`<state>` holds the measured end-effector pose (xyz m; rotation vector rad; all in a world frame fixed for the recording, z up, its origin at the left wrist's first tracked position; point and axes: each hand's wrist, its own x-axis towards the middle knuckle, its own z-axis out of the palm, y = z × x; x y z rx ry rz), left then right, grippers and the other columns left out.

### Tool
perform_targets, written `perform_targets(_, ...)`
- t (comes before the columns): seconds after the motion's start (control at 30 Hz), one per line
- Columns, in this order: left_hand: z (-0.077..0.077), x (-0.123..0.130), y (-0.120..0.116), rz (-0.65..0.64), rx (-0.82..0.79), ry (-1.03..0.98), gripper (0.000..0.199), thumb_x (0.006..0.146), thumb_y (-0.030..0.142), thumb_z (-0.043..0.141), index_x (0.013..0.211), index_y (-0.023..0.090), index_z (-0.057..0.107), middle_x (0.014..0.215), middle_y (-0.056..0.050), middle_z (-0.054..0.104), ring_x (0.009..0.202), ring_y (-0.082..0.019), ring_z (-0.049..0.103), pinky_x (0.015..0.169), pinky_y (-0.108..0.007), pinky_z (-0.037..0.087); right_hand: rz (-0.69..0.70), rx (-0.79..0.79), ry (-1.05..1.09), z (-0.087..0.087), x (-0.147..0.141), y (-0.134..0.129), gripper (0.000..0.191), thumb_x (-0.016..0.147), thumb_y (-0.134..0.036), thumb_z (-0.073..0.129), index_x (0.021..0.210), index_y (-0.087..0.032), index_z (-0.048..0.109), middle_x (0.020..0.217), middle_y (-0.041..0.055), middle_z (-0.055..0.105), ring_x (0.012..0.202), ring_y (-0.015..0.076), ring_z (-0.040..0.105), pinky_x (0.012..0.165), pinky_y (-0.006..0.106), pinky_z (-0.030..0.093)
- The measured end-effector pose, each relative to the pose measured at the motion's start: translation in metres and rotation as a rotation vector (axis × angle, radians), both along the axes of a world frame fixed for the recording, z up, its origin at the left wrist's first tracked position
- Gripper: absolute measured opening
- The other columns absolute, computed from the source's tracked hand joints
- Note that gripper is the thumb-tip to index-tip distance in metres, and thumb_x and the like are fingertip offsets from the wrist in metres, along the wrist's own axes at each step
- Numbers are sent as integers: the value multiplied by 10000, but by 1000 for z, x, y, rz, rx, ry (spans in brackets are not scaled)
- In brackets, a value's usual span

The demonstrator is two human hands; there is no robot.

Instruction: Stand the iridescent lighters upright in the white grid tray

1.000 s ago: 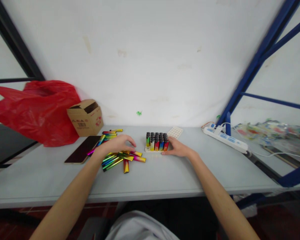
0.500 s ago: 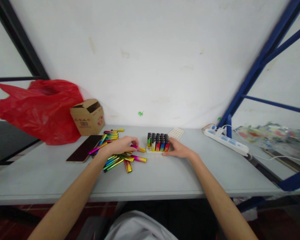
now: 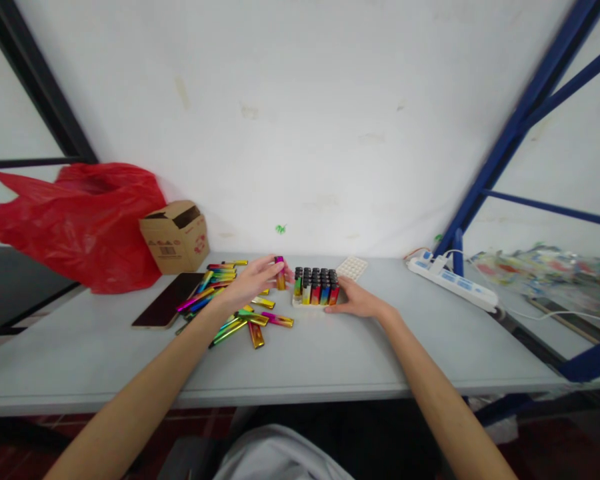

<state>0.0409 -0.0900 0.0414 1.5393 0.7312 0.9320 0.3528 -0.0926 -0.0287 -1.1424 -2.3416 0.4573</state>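
My left hand [image 3: 255, 279] pinches a purple-and-gold lighter [image 3: 281, 276] and holds it upright, just left of a white tray [image 3: 307, 306]. Lighters [image 3: 316, 292] with black tops stand in rows in that tray. Around its right end my right hand [image 3: 356, 298] is closed, thumb at the front corner and fingers partly hidden behind the lighters. Below my left wrist lies a loose pile of shiny multicoloured lighters [image 3: 234, 328], some of them covered by my forearm.
A dark phone [image 3: 169, 301] lies left of the pile, near a cardboard box [image 3: 176, 239] and a red plastic bag [image 3: 95, 230]. A white cell-patterned tray [image 3: 353, 268] lies behind my right hand. Further right are a power strip [image 3: 453, 283] and a blue metal frame [image 3: 500, 150].
My left hand has lifted the purple-and-gold lighter off the table and turned it from lying flat to upright beside the tray. My right hand stays at the tray.
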Motion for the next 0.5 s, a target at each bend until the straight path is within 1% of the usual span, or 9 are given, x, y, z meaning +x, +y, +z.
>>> perform_targets(0.1, -4, 8, -3, -114, -122, -172, 240, 905, 400, 677, 936, 177, 595, 840, -40, 657, 768, -173, 638, 735, -325, 538, 2, 6, 6, 1, -1, -1, 707, 771, -589, 781, 1311, -184, 570, 1303, 142, 611, 1171, 322, 573, 1054, 496, 438)
perform_targets(0.2, -7, 14, -4, -161, -237, -281, 194, 896, 335, 689, 965, 187, 583, 794, -9, 584, 720, -150, 584, 665, -292, 522, 5, 9, 15, 1, -1, 0, 705, 769, -579, 787, 1313, -185, 571, 1298, 140, 616, 1166, 322, 577, 1053, 498, 438)
perform_targets(0.27, -9, 16, -4, -175, -323, -304, 194, 915, 352, 652, 977, 178, 596, 742, 4, 529, 671, -138, 538, 614, -263, 494, 7, 10, 16, 1, -1, 0, 710, 766, -576, 791, 1318, -188, 570, 1296, 137, 619, 1163, 322, 578, 1053, 499, 438)
perform_targets(0.37, -10, 18, -2, -187, -415, -284, 254, 943, 404, 571, 934, 155, 617, 682, 15, 464, 596, -126, 469, 547, -236, 444, 6, 6, 12, 0, -1, 1, 719, 763, -580, 792, 1322, -188, 568, 1298, 135, 619, 1163, 319, 576, 1054, 500, 438)
perform_targets(0.5, -11, 18, 0, -179, -440, -283, 320, 954, 429, 507, 842, 148, 611, 668, 10, 440, 578, -125, 432, 526, -227, 412, 7, 5, 9, 0, 0, 0, 738, 766, -587, 787, 1346, -195, 554, 1323, 134, 606, 1183, 318, 567, 1063, 501, 434)
